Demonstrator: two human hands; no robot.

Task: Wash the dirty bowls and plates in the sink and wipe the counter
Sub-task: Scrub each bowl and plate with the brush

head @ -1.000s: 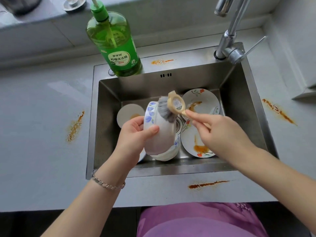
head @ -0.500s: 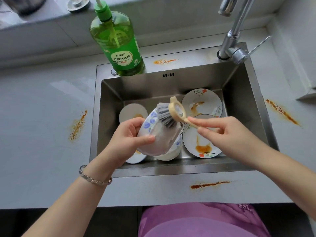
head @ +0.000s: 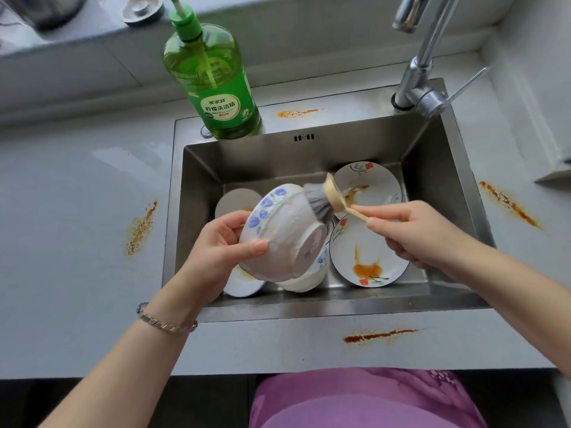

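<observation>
A pale grey, smooth stone desk (head: 77, 211) fills most of the view, lit by soft, even daylight with a bright glare patch on its left side. Along the far edge it steps up into a raised grey ledge (head: 92, 60) that runs the width of the scene. At the right a light grey wall (head: 537, 88) rises from the desk. Below the near edge lies a dark, shadowed cabinet front (head: 123, 403).
</observation>
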